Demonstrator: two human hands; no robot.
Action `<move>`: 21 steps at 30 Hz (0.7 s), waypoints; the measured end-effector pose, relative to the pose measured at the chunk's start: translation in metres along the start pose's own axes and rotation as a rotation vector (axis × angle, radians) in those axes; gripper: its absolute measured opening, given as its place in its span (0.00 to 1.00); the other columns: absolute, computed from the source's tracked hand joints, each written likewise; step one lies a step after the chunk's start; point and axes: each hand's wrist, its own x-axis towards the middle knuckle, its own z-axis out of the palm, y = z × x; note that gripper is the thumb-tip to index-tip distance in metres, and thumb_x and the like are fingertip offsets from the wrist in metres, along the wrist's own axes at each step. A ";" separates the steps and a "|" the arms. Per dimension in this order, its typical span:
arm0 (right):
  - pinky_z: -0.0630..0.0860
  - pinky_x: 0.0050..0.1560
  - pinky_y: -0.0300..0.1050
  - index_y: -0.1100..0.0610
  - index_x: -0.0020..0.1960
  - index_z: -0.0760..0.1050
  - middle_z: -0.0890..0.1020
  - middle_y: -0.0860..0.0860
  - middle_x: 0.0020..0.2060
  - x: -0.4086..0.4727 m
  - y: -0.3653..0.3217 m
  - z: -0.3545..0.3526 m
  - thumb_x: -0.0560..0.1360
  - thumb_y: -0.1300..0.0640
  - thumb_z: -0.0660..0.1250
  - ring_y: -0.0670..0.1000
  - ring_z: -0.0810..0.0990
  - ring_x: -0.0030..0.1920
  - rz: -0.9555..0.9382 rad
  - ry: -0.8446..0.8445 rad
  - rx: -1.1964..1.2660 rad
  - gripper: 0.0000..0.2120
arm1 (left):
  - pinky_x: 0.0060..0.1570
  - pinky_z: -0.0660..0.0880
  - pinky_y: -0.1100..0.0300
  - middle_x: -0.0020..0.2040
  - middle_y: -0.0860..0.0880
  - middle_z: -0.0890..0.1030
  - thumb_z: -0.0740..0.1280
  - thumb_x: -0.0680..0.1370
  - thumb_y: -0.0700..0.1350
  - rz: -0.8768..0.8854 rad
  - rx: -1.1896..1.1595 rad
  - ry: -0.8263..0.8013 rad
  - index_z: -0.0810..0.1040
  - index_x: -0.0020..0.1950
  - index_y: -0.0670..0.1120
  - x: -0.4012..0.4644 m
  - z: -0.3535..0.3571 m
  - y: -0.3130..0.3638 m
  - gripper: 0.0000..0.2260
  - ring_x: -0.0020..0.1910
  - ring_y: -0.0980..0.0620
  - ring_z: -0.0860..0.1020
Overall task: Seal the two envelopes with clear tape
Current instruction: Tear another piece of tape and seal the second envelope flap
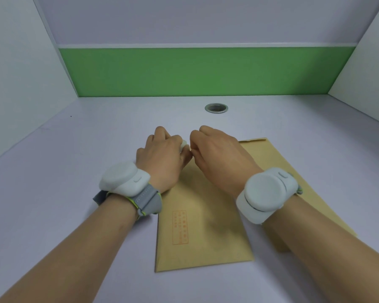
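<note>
Envelopes lie on the desk (53, 171): one (201, 232) at centre, another (271, 162) at 3 o'clock beneath it. Left hand (160, 154) grips a white tape roll (183, 145) at the near envelope's 12 o'clock end; right hand (217, 149) is curled beside it, hold unclear.

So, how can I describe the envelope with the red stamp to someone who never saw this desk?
On the pale desk, two brown paper envelopes lie below the hands. It is the nearer, left one; only it shows a red rectangular stamp.
</note>
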 end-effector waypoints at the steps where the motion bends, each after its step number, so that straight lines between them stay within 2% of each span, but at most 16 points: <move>1: 0.69 0.43 0.49 0.59 0.48 0.68 0.72 0.55 0.45 0.000 0.000 -0.001 0.76 0.64 0.55 0.56 0.70 0.43 0.008 -0.002 0.004 0.04 | 0.46 0.65 0.52 0.50 0.47 0.64 0.54 0.80 0.53 -0.005 0.010 -0.003 0.64 0.41 0.47 -0.001 0.000 0.000 0.12 0.52 0.44 0.68; 3: 0.70 0.44 0.49 0.59 0.49 0.68 0.72 0.55 0.46 0.001 0.000 -0.004 0.77 0.64 0.55 0.56 0.71 0.44 0.021 -0.018 0.002 0.05 | 0.47 0.64 0.52 0.51 0.47 0.65 0.54 0.80 0.53 -0.009 0.022 -0.018 0.65 0.42 0.47 0.000 0.002 0.006 0.12 0.52 0.45 0.68; 5: 0.72 0.46 0.50 0.59 0.49 0.68 0.73 0.55 0.46 -0.004 -0.003 -0.009 0.77 0.63 0.55 0.57 0.72 0.45 0.015 -0.023 0.049 0.04 | 0.49 0.64 0.51 0.53 0.45 0.66 0.54 0.80 0.51 -0.073 0.088 -0.024 0.70 0.46 0.46 0.005 0.001 0.008 0.11 0.55 0.43 0.69; 7: 0.71 0.42 0.52 0.57 0.45 0.67 0.73 0.54 0.43 -0.012 -0.016 -0.015 0.75 0.63 0.56 0.58 0.72 0.42 -0.048 0.043 0.221 0.03 | 0.53 0.65 0.48 0.56 0.40 0.68 0.55 0.79 0.47 -0.296 0.130 0.037 0.75 0.54 0.43 0.012 -0.013 -0.016 0.12 0.57 0.38 0.69; 8: 0.69 0.40 0.51 0.56 0.43 0.66 0.73 0.53 0.41 -0.013 -0.022 -0.017 0.74 0.63 0.57 0.57 0.72 0.40 -0.095 0.092 0.273 0.03 | 0.53 0.66 0.48 0.56 0.37 0.68 0.55 0.78 0.47 -0.389 0.102 0.092 0.76 0.54 0.41 0.013 -0.022 -0.034 0.14 0.56 0.37 0.70; 9: 0.68 0.38 0.51 0.55 0.43 0.67 0.73 0.52 0.41 -0.012 -0.024 -0.020 0.74 0.62 0.57 0.56 0.72 0.39 -0.108 0.138 0.284 0.03 | 0.51 0.67 0.48 0.52 0.36 0.68 0.54 0.77 0.49 -0.417 0.052 0.143 0.75 0.49 0.39 0.011 -0.030 -0.050 0.16 0.53 0.35 0.71; 11: 0.68 0.40 0.49 0.54 0.46 0.70 0.72 0.50 0.42 -0.007 -0.017 -0.022 0.77 0.60 0.57 0.55 0.73 0.41 -0.040 0.207 0.279 0.04 | 0.43 0.66 0.49 0.43 0.36 0.66 0.50 0.72 0.54 -0.337 -0.040 0.177 0.67 0.33 0.41 0.009 -0.038 -0.060 0.18 0.46 0.36 0.70; 13: 0.69 0.43 0.48 0.54 0.50 0.73 0.72 0.49 0.42 -0.004 -0.004 -0.019 0.78 0.59 0.57 0.54 0.74 0.44 0.040 0.157 0.280 0.07 | 0.36 0.62 0.53 0.38 0.39 0.64 0.50 0.70 0.54 -0.246 -0.107 0.195 0.58 0.27 0.46 0.008 -0.034 -0.047 0.16 0.40 0.38 0.67; 14: 0.69 0.45 0.48 0.54 0.50 0.74 0.72 0.49 0.42 -0.004 0.003 -0.017 0.78 0.58 0.57 0.54 0.74 0.45 0.082 0.113 0.289 0.08 | 0.35 0.61 0.54 0.37 0.40 0.64 0.53 0.72 0.54 -0.217 -0.125 0.223 0.57 0.26 0.47 0.010 -0.029 -0.039 0.17 0.39 0.37 0.68; 17: 0.72 0.50 0.49 0.53 0.50 0.77 0.76 0.50 0.42 -0.006 0.019 -0.009 0.78 0.58 0.59 0.52 0.75 0.46 0.166 0.077 0.324 0.08 | 0.38 0.68 0.52 0.44 0.42 0.70 0.58 0.76 0.51 -0.127 -0.095 0.233 0.65 0.29 0.45 0.014 -0.014 -0.030 0.18 0.44 0.38 0.72; 19: 0.73 0.49 0.48 0.53 0.50 0.78 0.76 0.48 0.39 -0.004 0.022 -0.007 0.78 0.58 0.60 0.51 0.75 0.45 0.189 0.093 0.340 0.08 | 0.45 0.71 0.49 0.52 0.44 0.71 0.58 0.77 0.52 -0.074 -0.059 0.169 0.68 0.36 0.45 0.016 -0.005 -0.035 0.14 0.50 0.42 0.73; 21: 0.72 0.47 0.46 0.52 0.49 0.78 0.74 0.46 0.36 -0.002 0.023 -0.005 0.77 0.58 0.60 0.50 0.74 0.43 0.199 0.103 0.353 0.08 | 0.46 0.70 0.50 0.53 0.44 0.73 0.59 0.78 0.52 -0.025 -0.047 0.160 0.68 0.39 0.45 0.018 0.000 -0.039 0.13 0.50 0.42 0.73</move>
